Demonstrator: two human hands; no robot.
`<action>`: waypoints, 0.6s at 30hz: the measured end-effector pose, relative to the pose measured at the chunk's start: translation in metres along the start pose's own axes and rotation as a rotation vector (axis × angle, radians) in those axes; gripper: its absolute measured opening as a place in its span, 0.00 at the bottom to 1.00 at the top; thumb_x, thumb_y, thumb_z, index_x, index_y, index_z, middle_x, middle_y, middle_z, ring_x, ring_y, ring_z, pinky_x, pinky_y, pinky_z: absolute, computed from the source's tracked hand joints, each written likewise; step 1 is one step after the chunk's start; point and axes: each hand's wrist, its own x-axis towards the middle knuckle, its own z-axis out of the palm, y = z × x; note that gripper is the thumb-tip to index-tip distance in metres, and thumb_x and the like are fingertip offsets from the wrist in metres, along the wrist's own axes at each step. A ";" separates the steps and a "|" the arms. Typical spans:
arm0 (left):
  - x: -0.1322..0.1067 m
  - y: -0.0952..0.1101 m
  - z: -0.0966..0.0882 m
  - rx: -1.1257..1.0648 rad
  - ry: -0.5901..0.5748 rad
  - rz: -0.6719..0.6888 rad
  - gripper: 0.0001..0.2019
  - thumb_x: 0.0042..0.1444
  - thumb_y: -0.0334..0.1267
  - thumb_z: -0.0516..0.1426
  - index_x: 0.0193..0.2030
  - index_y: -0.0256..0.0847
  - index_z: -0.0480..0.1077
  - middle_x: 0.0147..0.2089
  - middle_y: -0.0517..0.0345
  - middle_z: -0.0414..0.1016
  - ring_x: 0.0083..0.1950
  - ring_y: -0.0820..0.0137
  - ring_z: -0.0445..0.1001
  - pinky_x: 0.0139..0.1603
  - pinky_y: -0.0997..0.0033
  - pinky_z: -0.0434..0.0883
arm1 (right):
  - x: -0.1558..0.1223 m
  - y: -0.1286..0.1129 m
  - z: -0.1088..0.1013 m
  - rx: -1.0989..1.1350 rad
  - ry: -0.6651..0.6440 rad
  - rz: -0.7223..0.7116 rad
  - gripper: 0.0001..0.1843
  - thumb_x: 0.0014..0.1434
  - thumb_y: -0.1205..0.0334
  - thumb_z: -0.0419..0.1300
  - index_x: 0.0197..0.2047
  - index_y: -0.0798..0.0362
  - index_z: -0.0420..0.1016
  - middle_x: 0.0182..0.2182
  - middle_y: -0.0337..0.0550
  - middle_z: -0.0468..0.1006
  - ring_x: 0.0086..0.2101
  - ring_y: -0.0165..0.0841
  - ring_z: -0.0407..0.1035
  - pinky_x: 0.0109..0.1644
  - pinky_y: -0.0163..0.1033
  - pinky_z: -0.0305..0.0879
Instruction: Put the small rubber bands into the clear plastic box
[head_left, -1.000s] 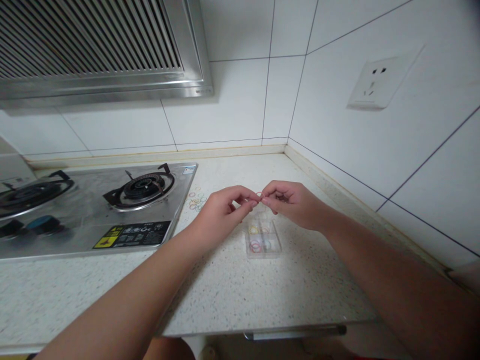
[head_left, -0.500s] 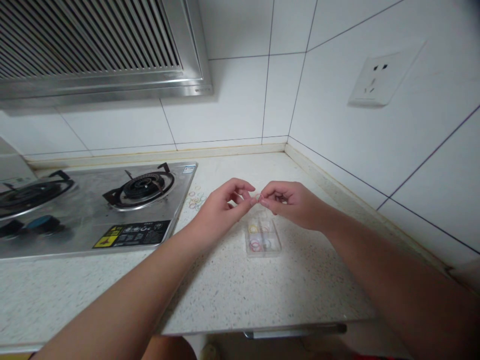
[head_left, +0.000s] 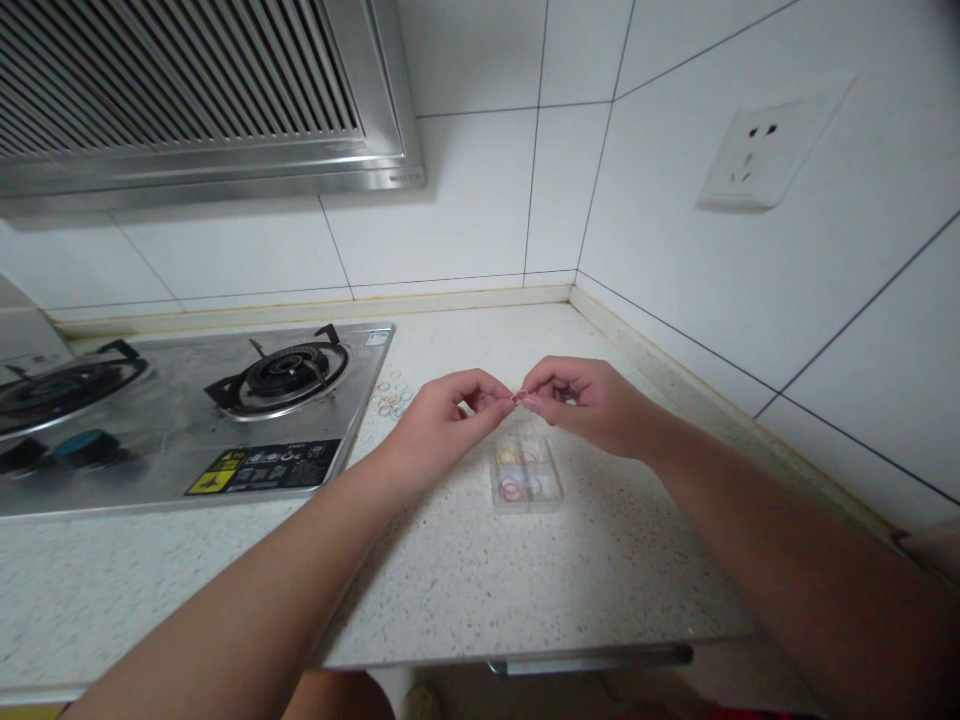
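Observation:
A small pinkish rubber band (head_left: 519,396) is pinched between the fingertips of both hands, over the far end of a clear box. My left hand (head_left: 466,408) grips it from the left with thumb and forefinger. From the other side, my right hand (head_left: 574,395) pinches it too, its other fingers curled. Below the hands the clear plastic compartment box (head_left: 551,503) lies on the counter. In its compartments are pink-red bands (head_left: 511,490), yellow bands (head_left: 508,456) and some paler ones. Left of my left hand lies a loose scatter of coloured bands (head_left: 387,399).
A gas stove (head_left: 172,410) with two burners fills the left side of the speckled counter (head_left: 442,590). A range hood (head_left: 225,180) hangs above it. Tiled walls meet behind the counter, with a socket (head_left: 757,150) on the right wall. A drawer handle (head_left: 592,662) runs below the front edge.
My left forefinger has closed down to the thumb, so both hands now pinch the band. The band looks flatter between the fingertips. The box and the scattered bands stay where they were.

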 end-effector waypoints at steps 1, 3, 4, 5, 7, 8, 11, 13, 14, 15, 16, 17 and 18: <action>0.000 0.000 0.000 -0.002 -0.003 0.002 0.10 0.61 0.43 0.60 0.40 0.38 0.76 0.32 0.58 0.73 0.32 0.74 0.68 0.30 0.75 0.65 | 0.000 0.000 0.000 0.001 0.003 -0.001 0.19 0.59 0.48 0.60 0.39 0.58 0.74 0.24 0.37 0.67 0.25 0.18 0.58 0.27 0.27 0.53; 0.000 -0.001 0.000 -0.006 -0.006 0.005 0.10 0.62 0.43 0.60 0.40 0.38 0.76 0.32 0.58 0.73 0.31 0.74 0.68 0.30 0.75 0.65 | 0.000 0.001 0.000 0.008 0.007 0.000 0.20 0.59 0.47 0.61 0.40 0.58 0.74 0.24 0.37 0.67 0.25 0.18 0.58 0.27 0.27 0.53; 0.000 -0.002 0.000 -0.006 -0.007 0.007 0.10 0.62 0.43 0.60 0.40 0.38 0.76 0.32 0.58 0.73 0.31 0.74 0.68 0.30 0.75 0.65 | 0.000 0.001 0.000 0.013 0.008 0.001 0.20 0.59 0.47 0.61 0.40 0.58 0.74 0.24 0.37 0.67 0.25 0.18 0.59 0.27 0.27 0.53; 0.000 -0.002 0.000 -0.005 -0.007 0.009 0.10 0.62 0.43 0.60 0.40 0.38 0.76 0.32 0.58 0.73 0.31 0.74 0.68 0.30 0.75 0.64 | -0.001 0.001 0.000 0.019 0.007 0.003 0.20 0.59 0.47 0.61 0.39 0.58 0.73 0.24 0.36 0.67 0.25 0.18 0.59 0.27 0.27 0.53; 0.000 -0.003 0.000 -0.001 -0.002 0.015 0.09 0.62 0.42 0.60 0.40 0.38 0.76 0.32 0.59 0.73 0.32 0.74 0.68 0.30 0.75 0.64 | -0.001 0.002 0.000 0.033 0.001 0.003 0.19 0.58 0.48 0.62 0.39 0.58 0.73 0.24 0.36 0.67 0.24 0.18 0.59 0.27 0.27 0.54; 0.000 -0.004 0.001 0.002 -0.002 0.017 0.09 0.62 0.42 0.60 0.40 0.38 0.76 0.32 0.59 0.73 0.32 0.74 0.68 0.31 0.75 0.64 | -0.001 0.002 0.000 0.041 -0.001 0.004 0.19 0.57 0.48 0.63 0.39 0.58 0.73 0.24 0.36 0.67 0.25 0.18 0.59 0.27 0.27 0.54; 0.000 -0.004 0.001 0.009 -0.002 0.017 0.08 0.61 0.41 0.60 0.40 0.39 0.76 0.32 0.59 0.73 0.33 0.74 0.69 0.31 0.75 0.64 | 0.000 0.003 0.000 0.054 0.002 0.008 0.18 0.55 0.49 0.65 0.38 0.57 0.72 0.25 0.37 0.69 0.25 0.18 0.60 0.28 0.27 0.55; 0.000 -0.004 0.001 0.014 -0.002 0.019 0.08 0.61 0.41 0.60 0.40 0.39 0.76 0.32 0.59 0.73 0.33 0.74 0.69 0.31 0.75 0.64 | 0.000 0.004 0.000 0.054 0.008 0.009 0.18 0.55 0.49 0.66 0.37 0.57 0.72 0.25 0.37 0.69 0.26 0.18 0.60 0.28 0.27 0.56; 0.000 -0.004 0.001 0.017 0.001 0.022 0.08 0.61 0.41 0.60 0.40 0.39 0.76 0.33 0.59 0.73 0.34 0.74 0.69 0.31 0.75 0.64 | 0.000 0.004 0.001 0.053 0.009 0.008 0.18 0.55 0.49 0.66 0.37 0.57 0.72 0.25 0.37 0.69 0.26 0.18 0.60 0.28 0.27 0.56; 0.000 -0.003 0.001 0.021 0.004 0.026 0.08 0.61 0.41 0.60 0.40 0.38 0.76 0.33 0.58 0.73 0.34 0.73 0.69 0.31 0.75 0.64 | 0.000 0.004 0.001 0.054 0.009 0.007 0.18 0.55 0.49 0.66 0.37 0.57 0.72 0.25 0.37 0.69 0.26 0.18 0.60 0.28 0.27 0.56; 0.001 -0.003 0.001 0.027 0.006 0.031 0.09 0.61 0.41 0.60 0.41 0.38 0.76 0.33 0.58 0.73 0.34 0.73 0.69 0.32 0.75 0.64 | 0.000 0.004 0.001 0.057 0.010 0.007 0.19 0.55 0.49 0.66 0.37 0.57 0.72 0.25 0.37 0.69 0.26 0.18 0.60 0.28 0.27 0.56; 0.001 -0.003 0.000 0.035 0.010 0.037 0.09 0.61 0.42 0.60 0.41 0.38 0.76 0.33 0.58 0.73 0.34 0.73 0.68 0.32 0.75 0.64 | 0.000 0.004 0.001 0.060 0.012 0.007 0.19 0.55 0.49 0.66 0.37 0.57 0.72 0.25 0.37 0.69 0.26 0.19 0.60 0.28 0.27 0.56; 0.001 -0.003 0.000 0.044 0.016 0.041 0.09 0.60 0.42 0.61 0.41 0.38 0.76 0.32 0.58 0.72 0.33 0.73 0.68 0.32 0.75 0.64 | 0.000 0.004 0.001 0.061 0.014 0.007 0.19 0.55 0.48 0.66 0.37 0.58 0.72 0.25 0.37 0.69 0.26 0.19 0.60 0.28 0.27 0.56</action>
